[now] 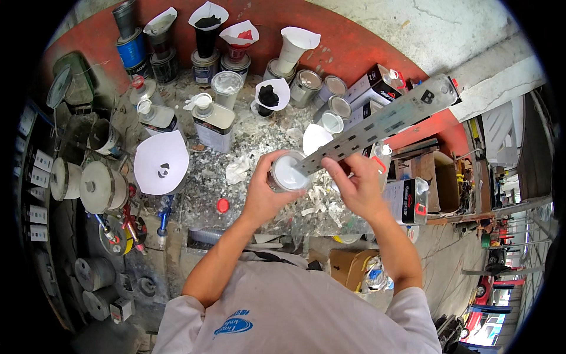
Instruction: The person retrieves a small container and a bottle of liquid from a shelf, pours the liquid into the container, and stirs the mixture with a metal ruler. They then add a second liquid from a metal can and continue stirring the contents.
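Observation:
My left hand (pixel 259 197) is wrapped round a clear plastic cup (pixel 288 153) with pale whitish-grey liquid (pixel 287 175) in it. Between the thumb and fingers of my right hand (pixel 364 187) is a long, flat, grey paint mixing stick (pixel 383 124) with rows of dark markings. Its lower end reaches into the cup, while the other end slants up to the far right. A crumpled white paper (pixel 237 170) lies left of the cup. Torn white strips (pixel 321 203) are scattered between my forearms.
The bench (pixel 247 141) is paint-spattered. Tins topped with paper funnels (pixel 299 38) stand along the red wall, metal solvent cans (pixel 213 130) nearer. A white paper funnel (pixel 161 162) and spray guns (pixel 165 215) are at left. A red cap (pixel 222 205) lies near my left forearm.

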Motion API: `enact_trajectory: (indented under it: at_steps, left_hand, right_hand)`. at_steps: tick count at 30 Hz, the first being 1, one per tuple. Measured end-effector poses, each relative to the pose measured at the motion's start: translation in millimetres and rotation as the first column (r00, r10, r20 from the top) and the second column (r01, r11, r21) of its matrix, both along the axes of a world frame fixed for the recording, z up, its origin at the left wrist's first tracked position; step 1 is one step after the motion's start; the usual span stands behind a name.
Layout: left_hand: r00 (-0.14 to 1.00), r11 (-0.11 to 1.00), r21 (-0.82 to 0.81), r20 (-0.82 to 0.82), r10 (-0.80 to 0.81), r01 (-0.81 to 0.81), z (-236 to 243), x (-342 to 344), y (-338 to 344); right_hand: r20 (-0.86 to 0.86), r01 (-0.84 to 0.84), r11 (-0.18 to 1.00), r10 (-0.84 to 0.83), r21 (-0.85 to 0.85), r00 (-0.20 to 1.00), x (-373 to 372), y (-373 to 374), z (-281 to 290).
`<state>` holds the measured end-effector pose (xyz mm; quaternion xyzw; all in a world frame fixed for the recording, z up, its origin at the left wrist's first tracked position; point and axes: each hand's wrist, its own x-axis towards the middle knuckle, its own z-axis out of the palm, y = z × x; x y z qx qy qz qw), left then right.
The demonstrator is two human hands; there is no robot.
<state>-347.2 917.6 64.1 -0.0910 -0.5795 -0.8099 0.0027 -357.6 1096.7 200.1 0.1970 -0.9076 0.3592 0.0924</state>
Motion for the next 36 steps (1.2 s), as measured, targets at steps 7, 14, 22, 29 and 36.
enact_trajectory:
  at_steps: [7, 14, 22, 29, 36]
  left_hand:
    - [0.999, 0.999, -0.039, 0.026, 0.024, -0.023, 2, -1, -1]
    - [1.000, 0.998, -0.054, 0.005, 0.024, -0.024, 5, 0, -3]
    - [0.999, 0.998, -0.031, 0.013, 0.049, -0.049, 2, -3, -8]
    - [0.999, 0.999, -0.045, 0.012, 0.031, -0.031, -2, -1, -6]
    - [0.999, 0.997, -0.067, -0.003, 0.032, -0.032, 3, 1, -7]
  right_hand:
    - [0.017, -0.021, 0.990, 0.024, -0.138, 1.000, 11, -14, 5]
    - [-0.183, -0.029, 0.999, 0.021, -0.044, 0.983, -2, -7, 13]
    - [0.028, -0.045, 0.995, 0.048, -0.088, 0.998, 11, -22, 5]
    - [0.058, 0.000, 0.967, 0.015, -0.253, 0.998, 11, -24, 13]
    - [-0.076, -0.019, 0.997, 0.013, -0.071, 0.997, -3, -15, 10]
